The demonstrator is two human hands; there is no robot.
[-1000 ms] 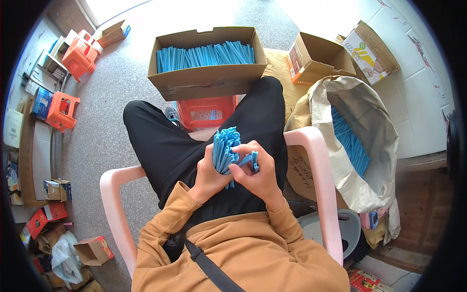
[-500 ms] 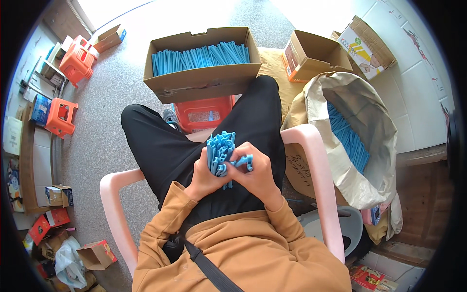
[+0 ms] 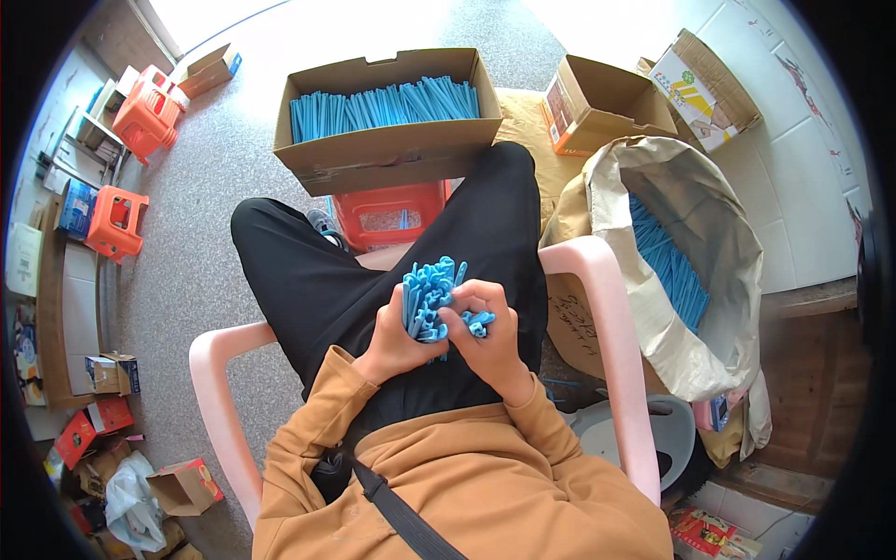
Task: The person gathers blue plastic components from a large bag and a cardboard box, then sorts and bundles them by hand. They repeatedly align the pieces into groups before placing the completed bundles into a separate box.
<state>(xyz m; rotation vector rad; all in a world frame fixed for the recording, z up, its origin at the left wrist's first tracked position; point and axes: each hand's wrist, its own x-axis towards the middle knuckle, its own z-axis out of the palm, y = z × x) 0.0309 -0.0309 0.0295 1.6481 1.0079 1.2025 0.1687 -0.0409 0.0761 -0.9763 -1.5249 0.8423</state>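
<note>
A person sits in a pale pink plastic armchair [image 3: 597, 308], and everything else is placed from it. Over the seat, above the lap, the left hand [image 3: 397, 341] is closed around a bundle of bright blue plastic strips [image 3: 427, 297] standing nearly upright. The right hand [image 3: 490, 331] presses against the same bundle from the other side, its fingers [image 3: 467, 303] curled over a few shorter blue pieces; whether it pinches them or only steadies them is hard to tell. Ahead of the chair an open brown cardboard box [image 3: 392, 154] holds rows of the same blue strips, resting on a red plastic stool [image 3: 387, 213]. To the chair's right a large grey-beige sack [image 3: 672, 271] stands open, blue strips inside.
</note>
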